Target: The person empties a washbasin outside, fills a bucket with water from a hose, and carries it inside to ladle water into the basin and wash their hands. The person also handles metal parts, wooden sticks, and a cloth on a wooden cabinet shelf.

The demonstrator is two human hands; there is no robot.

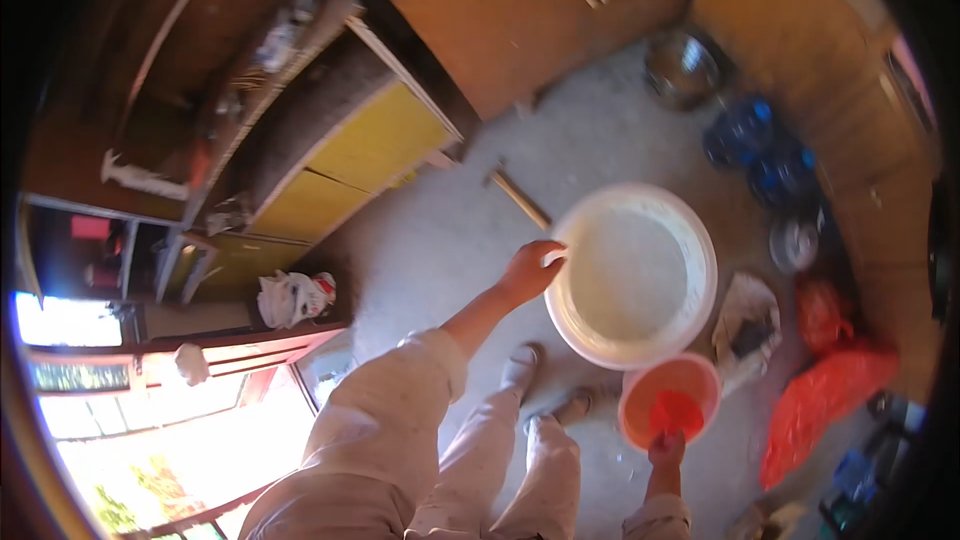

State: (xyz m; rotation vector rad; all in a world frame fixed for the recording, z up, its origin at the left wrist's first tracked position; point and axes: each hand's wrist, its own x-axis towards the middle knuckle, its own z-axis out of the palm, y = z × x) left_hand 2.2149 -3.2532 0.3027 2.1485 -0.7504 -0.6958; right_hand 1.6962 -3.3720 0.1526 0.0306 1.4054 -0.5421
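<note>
A large round white tub (690, 215) stands on the floor in front of me, with pale, cloudy contents and whitish smears on its inner wall. My left hand (530, 270) is at the near left part of its rim, thumb and fingers closed around the edge. Next to the tub is a smaller pinkish bucket (627, 418), orange-looking inside. A red scoop (676, 407) is in the bucket's opening, and my right hand (667, 447) is closed on its handle. How much the bucket holds is hard to make out.
A wooden-handled tool (520, 199) lies beyond the tub. Along the right wall are a metal bowl (684, 68), blue water bottles (740, 130), an open sack (748, 325) and red plastic bags (825, 400). Cabinets with yellow doors (375, 145) stand left, near a bright window.
</note>
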